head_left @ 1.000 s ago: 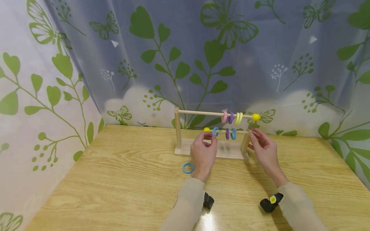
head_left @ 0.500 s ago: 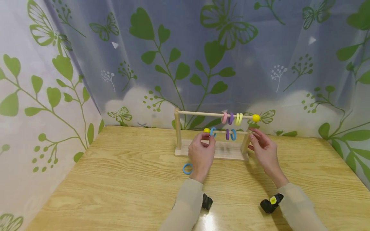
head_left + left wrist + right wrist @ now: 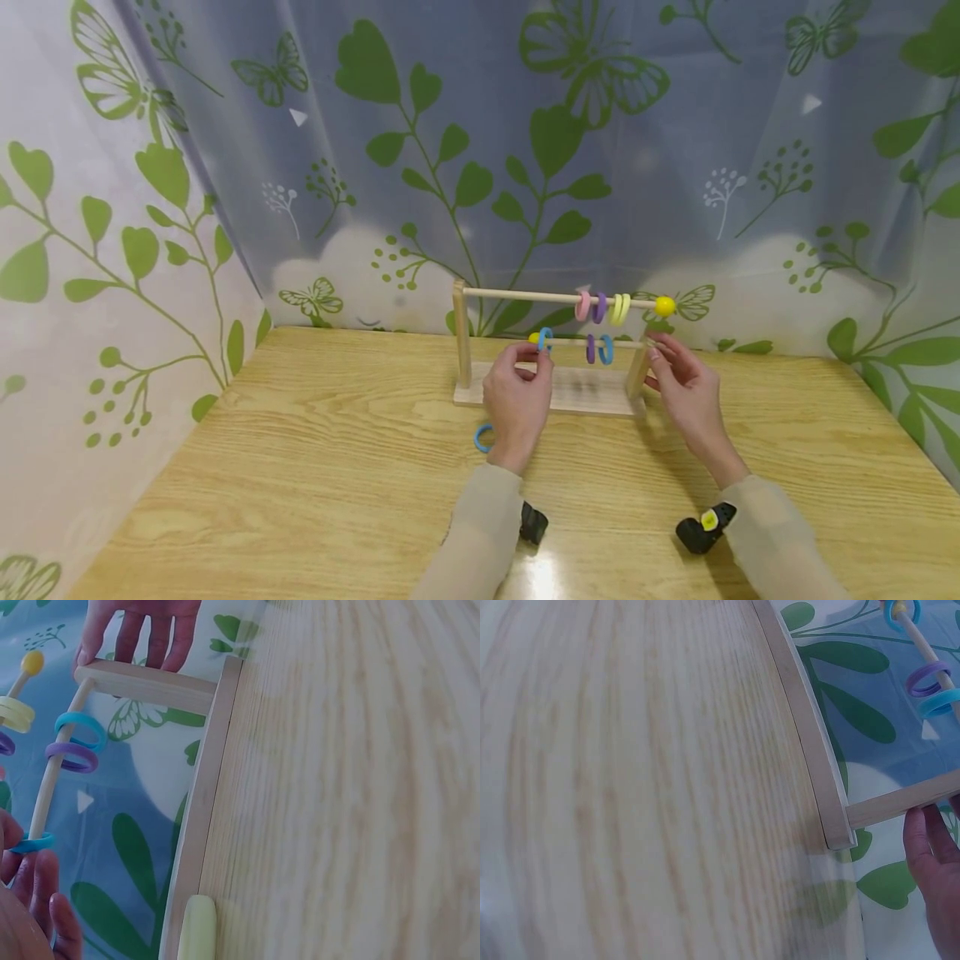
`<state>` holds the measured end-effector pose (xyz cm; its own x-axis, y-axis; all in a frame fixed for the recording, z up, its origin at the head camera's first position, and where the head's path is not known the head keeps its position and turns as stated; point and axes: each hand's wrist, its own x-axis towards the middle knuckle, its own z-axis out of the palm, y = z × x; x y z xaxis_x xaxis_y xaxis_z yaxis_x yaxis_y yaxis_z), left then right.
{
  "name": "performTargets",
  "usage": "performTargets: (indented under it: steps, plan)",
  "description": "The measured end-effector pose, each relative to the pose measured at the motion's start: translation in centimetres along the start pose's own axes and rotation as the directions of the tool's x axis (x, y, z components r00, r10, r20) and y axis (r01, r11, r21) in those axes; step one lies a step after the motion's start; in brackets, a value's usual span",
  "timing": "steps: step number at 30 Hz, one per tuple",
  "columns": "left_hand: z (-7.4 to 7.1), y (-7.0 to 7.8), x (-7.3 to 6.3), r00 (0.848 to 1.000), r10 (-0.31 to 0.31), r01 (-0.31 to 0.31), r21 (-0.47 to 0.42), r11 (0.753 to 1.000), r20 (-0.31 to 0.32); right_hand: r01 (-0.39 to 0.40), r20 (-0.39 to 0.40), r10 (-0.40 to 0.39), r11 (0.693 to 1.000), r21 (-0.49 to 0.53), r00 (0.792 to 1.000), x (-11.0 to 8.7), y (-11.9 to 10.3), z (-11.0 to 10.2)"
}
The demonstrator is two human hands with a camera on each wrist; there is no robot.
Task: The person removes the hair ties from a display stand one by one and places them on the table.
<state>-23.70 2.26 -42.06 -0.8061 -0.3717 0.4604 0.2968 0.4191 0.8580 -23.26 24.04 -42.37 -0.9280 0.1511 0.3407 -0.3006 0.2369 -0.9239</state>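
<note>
A wooden stand (image 3: 461, 342) carries two rods with coloured rings. My left hand (image 3: 519, 400) pinches a blue ring (image 3: 546, 337) around the lower rod (image 3: 567, 342), beside the yellow ball (image 3: 533, 338) at its left end. Farther right on that rod hang a purple ring (image 3: 590, 348) and another blue ring (image 3: 605, 350). My right hand (image 3: 686, 392) grips the top of the short right post (image 3: 636, 375), thumb in front. In the right wrist view, its fingers (image 3: 917, 840) lie against that post.
Pink, purple and pale yellow rings (image 3: 619, 309) hang on the upper rod (image 3: 525, 295), ending in a yellow ball (image 3: 665, 306). A loose blue ring (image 3: 478, 438) lies partly behind my left wrist. A pale yellow piece (image 3: 197, 930) lies by the base. A patterned curtain (image 3: 480, 125) backs the table.
My left hand has slid the blue ring leftward along the lower rod up to the yellow ball. It now covers more of the loose ring. The right hand stays in place.
</note>
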Motion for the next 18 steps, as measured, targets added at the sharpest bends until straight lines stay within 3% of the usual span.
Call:
performTargets:
  steps: [18]
  plan:
    - [-0.4, -0.29, 0.38, 0.999, -0.035, 0.035, -0.003, 0.999, -0.009, 0.019, 0.0, -0.019, 1.0, 0.002, 1.0, -0.01, 0.06, -0.02]
